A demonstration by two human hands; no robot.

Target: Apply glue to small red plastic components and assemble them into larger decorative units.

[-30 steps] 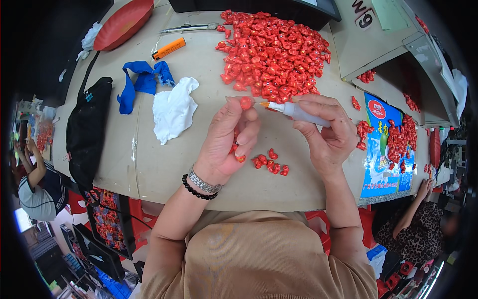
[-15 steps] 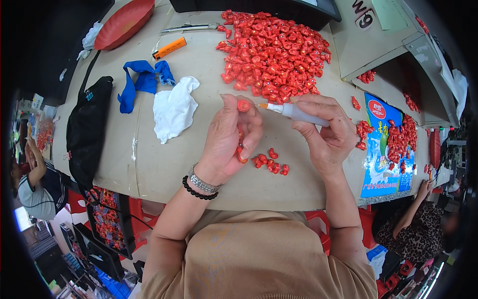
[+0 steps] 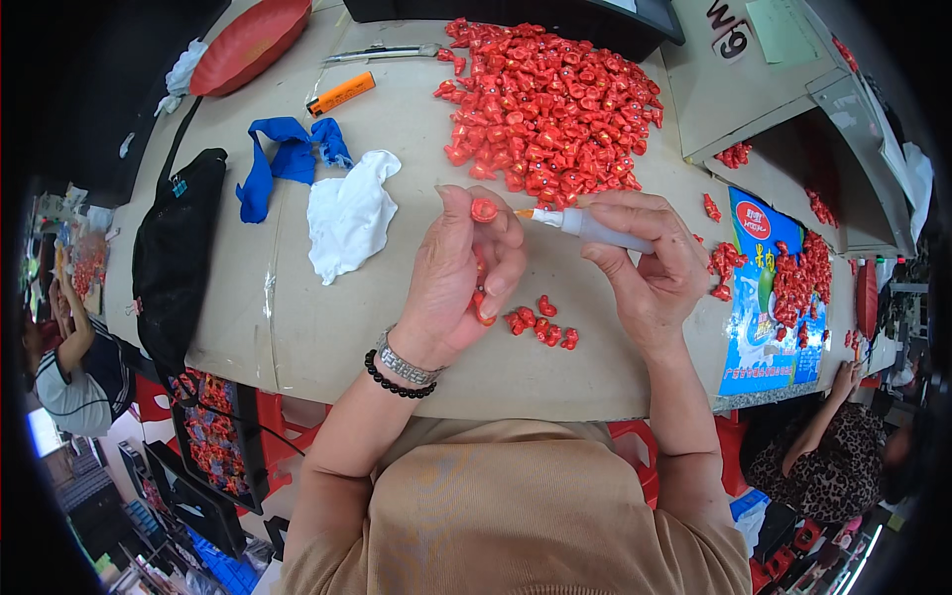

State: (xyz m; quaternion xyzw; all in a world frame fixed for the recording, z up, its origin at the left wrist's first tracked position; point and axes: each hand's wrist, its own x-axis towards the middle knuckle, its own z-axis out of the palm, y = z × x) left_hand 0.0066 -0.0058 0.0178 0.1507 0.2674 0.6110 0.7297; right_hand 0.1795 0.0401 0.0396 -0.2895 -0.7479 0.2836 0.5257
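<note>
My left hand (image 3: 448, 273) is closed, with a small glossy red plastic piece (image 3: 484, 209) pinched upright between thumb and forefinger. More red pieces (image 3: 480, 297) show in its curled fingers. In my right hand (image 3: 659, 263) is a translucent squeeze bottle (image 3: 570, 221) with a white nozzle and a thin orange tip. The bottle lies nearly level, its tip pointing left, close beside the pinched piece; whether they touch I cannot tell. Several loose red pieces (image 3: 545, 325) lie on the table (image 3: 397, 367) below, between my wrists. Beyond my hands spreads a big heap of similar pieces (image 3: 550, 114).
On the left lie a white cloth (image 3: 349, 218), blue cloth strips (image 3: 273, 169), an orange lighter-like stick (image 3: 341, 93), a black pouch (image 3: 181, 248) and a red bowl (image 3: 248, 45). A grey cabinet (image 3: 739, 84) and blue printed sheet (image 3: 754, 347) with red pieces stand right.
</note>
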